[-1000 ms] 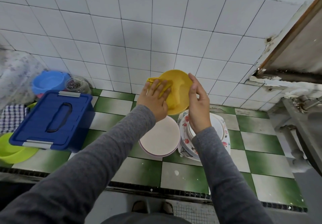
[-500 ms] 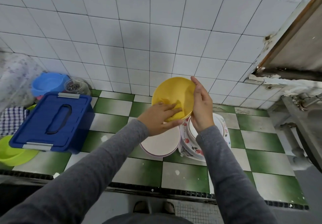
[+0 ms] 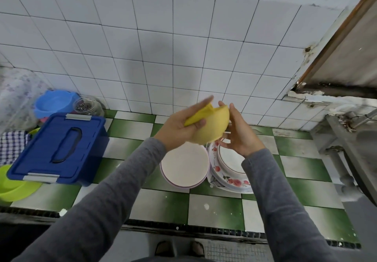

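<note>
Bowl [image 3: 212, 127] flipped since earlier; cloth [image 3: 195, 117] now outside.

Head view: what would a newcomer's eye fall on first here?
The yellow bowl, held in mid-air over the green-and-white tiled counter: the left hand presses a yellow cloth against it and the right hand holds its other side. Just below lie a white plate and a stack of flowered plates. A big blue box stands at the left.
</note>
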Motion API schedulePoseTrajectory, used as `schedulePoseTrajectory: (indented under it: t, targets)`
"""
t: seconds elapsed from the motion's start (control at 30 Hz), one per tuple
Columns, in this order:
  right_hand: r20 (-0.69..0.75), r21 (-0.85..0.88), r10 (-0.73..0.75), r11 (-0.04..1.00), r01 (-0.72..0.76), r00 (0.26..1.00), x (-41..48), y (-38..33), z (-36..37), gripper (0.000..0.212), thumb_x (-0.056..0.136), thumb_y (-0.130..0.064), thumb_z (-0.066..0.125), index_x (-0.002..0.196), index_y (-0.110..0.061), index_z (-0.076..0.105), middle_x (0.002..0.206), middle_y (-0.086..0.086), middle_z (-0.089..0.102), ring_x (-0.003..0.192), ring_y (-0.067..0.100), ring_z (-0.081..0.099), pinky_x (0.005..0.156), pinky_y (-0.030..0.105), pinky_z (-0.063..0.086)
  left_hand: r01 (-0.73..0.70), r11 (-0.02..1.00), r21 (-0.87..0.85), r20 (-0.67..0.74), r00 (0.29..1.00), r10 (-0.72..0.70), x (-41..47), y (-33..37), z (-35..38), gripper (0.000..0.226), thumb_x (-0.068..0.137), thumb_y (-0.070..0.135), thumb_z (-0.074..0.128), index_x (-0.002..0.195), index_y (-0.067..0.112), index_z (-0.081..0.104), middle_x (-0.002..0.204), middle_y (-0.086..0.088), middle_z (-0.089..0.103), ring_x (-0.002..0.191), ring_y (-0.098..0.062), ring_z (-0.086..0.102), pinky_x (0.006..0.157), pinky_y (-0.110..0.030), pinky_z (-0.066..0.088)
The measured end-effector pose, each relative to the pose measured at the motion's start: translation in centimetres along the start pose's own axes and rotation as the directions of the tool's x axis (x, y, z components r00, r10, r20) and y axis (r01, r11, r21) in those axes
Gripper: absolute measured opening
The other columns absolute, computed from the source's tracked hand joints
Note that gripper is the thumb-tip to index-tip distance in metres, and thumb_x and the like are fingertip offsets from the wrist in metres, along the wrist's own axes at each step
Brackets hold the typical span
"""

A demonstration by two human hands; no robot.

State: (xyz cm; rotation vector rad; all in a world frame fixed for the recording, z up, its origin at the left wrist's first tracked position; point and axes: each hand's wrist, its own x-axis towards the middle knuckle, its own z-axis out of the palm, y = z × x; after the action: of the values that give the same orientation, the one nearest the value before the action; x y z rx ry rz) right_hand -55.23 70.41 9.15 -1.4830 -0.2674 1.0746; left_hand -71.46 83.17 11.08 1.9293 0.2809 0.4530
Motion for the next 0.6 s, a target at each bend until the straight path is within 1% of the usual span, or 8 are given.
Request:
schedulePoseTrajectory:
  t: [0.07, 0.13, 0.17, 0.23, 0.3, 0.43, 0.53, 0.6]
  targets:
    - [-0.011, 0.001, -0.058, 0.998, 0.058, 0.998, 0.1, 0.9, -0.1, 0.051, 0.094, -0.070, 0.043, 0.122, -0.035, 0.066, 0.117, 0.007, 0.062, 0.097, 0.022, 0.052, 0.085, 0.039, 0.044, 0.031, 0.973, -0.230, -0.108, 0.992, -0.057, 0.3, 0.6, -0.5, 0.046, 0.100, 0.026, 0.056, 0.132, 0.059, 0.048, 0.142, 0.009, 0.052, 0.122, -0.009, 0.051, 0.099, -0.021, 0.041]
    - [0.041, 0.143, -0.175, 0.975, 0.167, 0.984, 0.2, 1.8, 0.0, 0.048, 0.100, -0.060, 0.040, 0.140, -0.040, 0.053, 0.139, -0.003, 0.059, 0.116, 0.020, 0.055, 0.090, 0.039, 0.045, 0.061, 0.914, -0.402, -0.148, 0.980, -0.130, 0.6, 0.7, -0.8, 0.041, 0.097, 0.033, 0.059, 0.127, 0.060, 0.053, 0.145, 0.014, 0.051, 0.128, -0.010, 0.051, 0.106, -0.032, 0.042]
    - [0.051, 0.229, -0.225, 0.951, 0.208, 0.973, 0.3, 2.1, 0.1, 0.045, 0.102, -0.056, 0.039, 0.145, -0.043, 0.048, 0.145, -0.007, 0.055, 0.126, 0.019, 0.054, 0.095, 0.041, 0.047, 0.076, 0.881, -0.467, -0.149, 0.975, -0.164, 0.7, 0.5, -0.9, 0.040, 0.095, 0.036, 0.061, 0.126, 0.060, 0.055, 0.146, 0.014, 0.051, 0.129, -0.014, 0.051, 0.108, -0.038, 0.044]
    - [0.035, 0.363, -0.289, 0.896, 0.257, 0.957, 0.1, 2.3, 0.4, 0.042, 0.102, -0.049, 0.046, 0.144, -0.043, 0.048, 0.149, -0.008, 0.051, 0.135, 0.022, 0.051, 0.107, 0.049, 0.045, 0.091, 0.825, -0.557, -0.159, 0.964, -0.213, 0.9, 0.3, -0.8, 0.041, 0.092, 0.037, 0.059, 0.127, 0.058, 0.054, 0.145, 0.011, 0.052, 0.129, -0.018, 0.052, 0.107, -0.044, 0.047]
    - [0.000, 0.421, -0.312, 0.862, 0.283, 0.950, -0.2, 2.7, 0.5, 0.044, 0.095, -0.047, 0.058, 0.138, -0.039, 0.055, 0.148, -0.004, 0.053, 0.134, 0.026, 0.053, 0.108, 0.053, 0.044, 0.085, 0.788, -0.610, -0.194, 0.948, -0.253, 1.0, 0.0, -0.7, 0.043, 0.093, 0.035, 0.056, 0.131, 0.054, 0.051, 0.143, 0.013, 0.053, 0.128, -0.018, 0.054, 0.103, -0.043, 0.050]
    - [-0.006, 0.535, -0.301, 0.805, 0.257, 0.954, -0.8, 2.8, 0.7, 0.038, 0.097, -0.028, 0.054, 0.135, -0.021, 0.056, 0.135, 0.001, 0.064, 0.118, 0.022, 0.064, 0.098, 0.045, 0.054, 0.055, 0.768, -0.638, -0.326, 0.885, -0.333, 1.1, -1.1, -0.6, 0.041, 0.103, 0.025, 0.049, 0.138, 0.046, 0.046, 0.141, 0.009, 0.054, 0.123, -0.020, 0.056, 0.097, -0.039, 0.054]
    - [-0.006, 0.631, -0.271, 0.746, 0.214, 0.962, -1.4, 2.3, 1.2, 0.031, 0.098, -0.014, 0.048, 0.125, -0.013, 0.061, 0.120, 0.003, 0.071, 0.102, 0.018, 0.070, 0.085, 0.039, 0.061, 0.083, 0.868, -0.490, -0.455, 0.825, -0.336, 0.8, -1.8, -0.4, 0.043, 0.104, 0.028, 0.048, 0.142, 0.048, 0.040, 0.152, 0.007, 0.042, 0.130, -0.020, 0.050, 0.103, -0.037, 0.048]
    - [0.000, 0.649, -0.278, 0.731, 0.212, 0.961, -2.1, 1.8, 1.5, 0.030, 0.096, -0.012, 0.048, 0.123, -0.011, 0.062, 0.118, 0.004, 0.072, 0.099, 0.018, 0.071, 0.081, 0.038, 0.061, 0.122, 0.916, -0.382, -0.536, 0.778, -0.327, 0.5, -2.2, -0.1, 0.049, 0.105, 0.028, 0.046, 0.149, 0.044, 0.031, 0.157, 0.006, 0.033, 0.134, -0.017, 0.041, 0.104, -0.032, 0.042]
